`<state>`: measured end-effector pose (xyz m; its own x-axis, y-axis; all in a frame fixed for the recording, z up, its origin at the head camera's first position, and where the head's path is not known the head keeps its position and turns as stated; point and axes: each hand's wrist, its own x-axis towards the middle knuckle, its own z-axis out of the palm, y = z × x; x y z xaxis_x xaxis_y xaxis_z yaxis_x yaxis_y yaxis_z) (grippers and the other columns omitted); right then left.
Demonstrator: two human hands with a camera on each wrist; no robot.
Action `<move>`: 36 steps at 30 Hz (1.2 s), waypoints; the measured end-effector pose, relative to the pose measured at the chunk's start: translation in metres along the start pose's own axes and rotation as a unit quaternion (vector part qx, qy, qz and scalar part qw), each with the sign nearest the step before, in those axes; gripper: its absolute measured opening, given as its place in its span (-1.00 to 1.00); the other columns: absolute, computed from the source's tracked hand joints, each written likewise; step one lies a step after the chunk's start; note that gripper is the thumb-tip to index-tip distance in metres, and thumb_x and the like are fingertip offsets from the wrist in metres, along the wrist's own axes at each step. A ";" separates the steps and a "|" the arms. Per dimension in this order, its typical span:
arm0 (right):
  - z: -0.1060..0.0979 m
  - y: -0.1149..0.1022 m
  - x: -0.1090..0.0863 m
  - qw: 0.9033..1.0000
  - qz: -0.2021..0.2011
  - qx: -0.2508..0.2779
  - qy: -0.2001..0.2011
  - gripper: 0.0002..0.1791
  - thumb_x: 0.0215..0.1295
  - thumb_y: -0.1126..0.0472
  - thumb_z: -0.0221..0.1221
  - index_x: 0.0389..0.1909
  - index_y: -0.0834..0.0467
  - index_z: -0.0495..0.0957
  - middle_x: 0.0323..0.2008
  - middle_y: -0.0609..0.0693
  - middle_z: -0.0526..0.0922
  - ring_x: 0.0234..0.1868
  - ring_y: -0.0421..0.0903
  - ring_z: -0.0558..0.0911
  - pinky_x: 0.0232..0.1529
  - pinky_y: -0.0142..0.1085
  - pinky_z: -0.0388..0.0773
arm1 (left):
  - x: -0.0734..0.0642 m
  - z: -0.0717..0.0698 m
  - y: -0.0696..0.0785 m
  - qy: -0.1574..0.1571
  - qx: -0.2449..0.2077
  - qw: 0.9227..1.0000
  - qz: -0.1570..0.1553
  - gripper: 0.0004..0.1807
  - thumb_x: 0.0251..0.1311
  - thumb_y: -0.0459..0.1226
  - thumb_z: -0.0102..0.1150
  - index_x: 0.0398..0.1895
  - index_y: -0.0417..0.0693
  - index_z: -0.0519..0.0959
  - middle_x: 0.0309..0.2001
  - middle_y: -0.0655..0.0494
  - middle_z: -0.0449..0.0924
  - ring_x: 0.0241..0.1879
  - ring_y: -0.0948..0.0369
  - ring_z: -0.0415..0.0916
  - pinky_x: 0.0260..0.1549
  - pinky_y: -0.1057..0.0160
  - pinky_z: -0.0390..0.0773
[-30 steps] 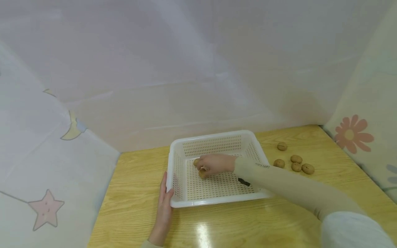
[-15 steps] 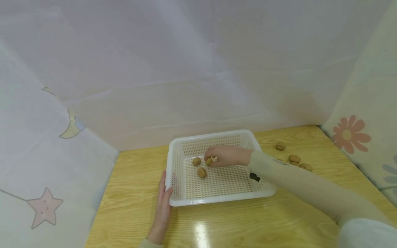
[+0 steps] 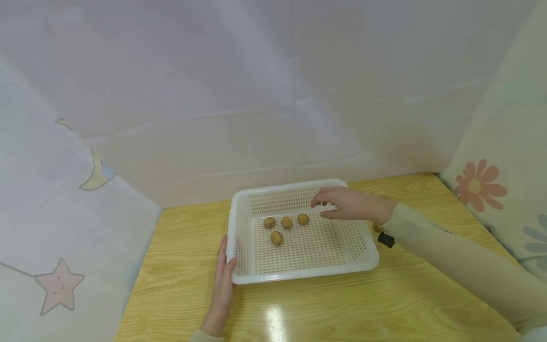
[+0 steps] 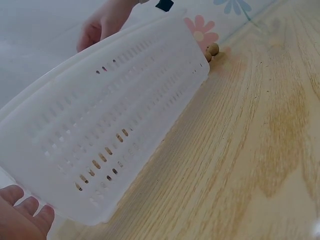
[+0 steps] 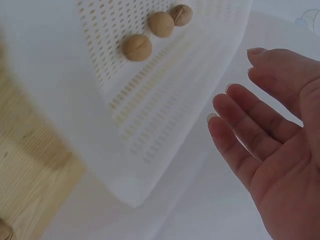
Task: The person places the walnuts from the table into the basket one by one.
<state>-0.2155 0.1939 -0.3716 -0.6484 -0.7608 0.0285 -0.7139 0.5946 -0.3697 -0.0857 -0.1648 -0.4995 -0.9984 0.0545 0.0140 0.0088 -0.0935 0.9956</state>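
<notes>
Walnuts (image 3: 287,222) are seen both in a white basket (image 3: 299,275) and on the table (image 3: 320,313) beyond its right end. At the far left, a pink star (image 3: 60,288) and a yellow moon (image 3: 96,175) are printed on the backdrop (image 3: 30,228). The basket's left end is gripped by the left hand (image 3: 223,285), with the thumb laid at the rim and the fingers bent against the outside. On the basket's slotted floor, toward the left, four walnuts are spread: three are set in a row with small gaps, and one is placed in front of them. Over the right part of the basket the right hand (image 3: 350,202) is held, its fingers and thumb spread apart with nothing between them (the palm is shown bare in the right wrist view). A dark box (image 3: 386,240) is worn at that wrist, by a beige sleeve (image 3: 461,263). Just beside the basket's right end, more walnuts are partly hidden by the arm; their number cannot be told. Farther right, a red flower (image 3: 480,185) is printed.
</notes>
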 end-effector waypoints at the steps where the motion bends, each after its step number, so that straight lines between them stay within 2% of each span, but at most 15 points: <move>1: -0.002 0.002 -0.005 1.000 0.007 0.002 0.001 -0.70 0.39 0.31 0.31 0.11 0.17 0.66 0.03 0.00 0.67 0.01 0.03 0.66 0.04 -0.09 0.66 | 0.000 0.000 0.000 0.000 0.000 1.000 0.000 -0.27 0.61 -0.23 -0.36 0.73 0.14 -0.31 0.69 -0.17 -0.24 0.57 -0.33 -0.05 0.38 -0.37 0.25; 10: -0.015 0.016 -0.045 0.998 0.062 0.020 0.000 -0.70 0.42 0.26 0.30 0.13 0.12 0.64 0.07 -0.03 0.65 0.05 0.07 0.66 0.04 -0.02 0.67 | 0.000 -0.003 0.000 -0.003 -0.002 1.000 0.000 -0.28 0.62 -0.22 -0.38 0.73 0.17 -0.32 0.69 -0.14 -0.25 0.58 -0.31 -0.06 0.39 -0.37 0.23; 18: -0.016 0.031 -0.076 0.995 0.094 0.021 0.031 -0.70 0.42 0.22 0.31 0.13 0.11 0.65 0.11 -0.03 0.67 0.08 0.03 0.64 0.04 0.02 0.65 | 0.000 -0.002 0.000 -0.001 -0.001 1.000 -0.001 -0.28 0.62 -0.22 -0.39 0.73 0.18 -0.32 0.69 -0.13 -0.26 0.59 -0.29 -0.09 0.42 -0.36 0.17; 22: -0.015 0.043 -0.094 0.992 0.120 0.024 0.043 -0.70 0.42 0.20 0.32 0.12 0.10 0.66 0.06 -0.05 0.67 0.05 0.02 0.64 0.00 0.02 0.65 | 0.000 -0.001 0.000 -0.001 0.000 1.000 -0.001 -0.29 0.63 -0.22 -0.39 0.73 0.20 -0.31 0.70 -0.11 -0.25 0.60 -0.28 -0.09 0.42 -0.36 0.16; 27: -0.005 0.060 -0.115 0.989 0.142 0.016 0.048 -0.69 0.39 0.18 0.34 0.10 0.13 0.67 0.01 -0.05 0.68 -0.02 0.02 0.66 -0.07 -0.03 0.68 | 0.001 -0.001 0.000 -0.003 0.000 1.000 0.000 -0.29 0.63 -0.22 -0.40 0.73 0.20 -0.32 0.70 -0.11 -0.25 0.60 -0.28 -0.10 0.42 -0.37 0.15; 31: 0.011 0.077 -0.128 0.988 0.143 0.030 0.058 -0.72 0.37 0.24 0.36 0.06 0.14 0.66 -0.02 -0.03 0.69 -0.07 -0.02 0.66 -0.15 -0.11 0.69 | 0.000 0.000 0.000 -0.004 0.000 1.000 0.000 -0.28 0.62 -0.22 -0.40 0.73 0.19 -0.32 0.70 -0.11 -0.25 0.60 -0.28 -0.09 0.42 -0.37 0.16; 36: 0.033 0.096 -0.138 0.986 0.147 0.050 0.054 -0.74 0.39 0.18 0.34 0.03 0.18 0.66 -0.03 0.03 0.70 -0.14 -0.07 0.68 -0.19 -0.17 0.68 | -0.001 0.000 0.000 -0.006 0.004 1.000 -0.001 -0.28 0.62 -0.22 -0.40 0.73 0.18 -0.33 0.70 -0.11 -0.26 0.60 -0.29 -0.10 0.41 -0.38 0.16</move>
<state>-0.1862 0.3472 -0.4419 -0.8517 -0.5240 0.0028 -0.4644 0.7524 -0.4671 -0.0852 -0.1651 -0.4991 -0.9977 0.0661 0.0126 0.0070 -0.0846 0.9964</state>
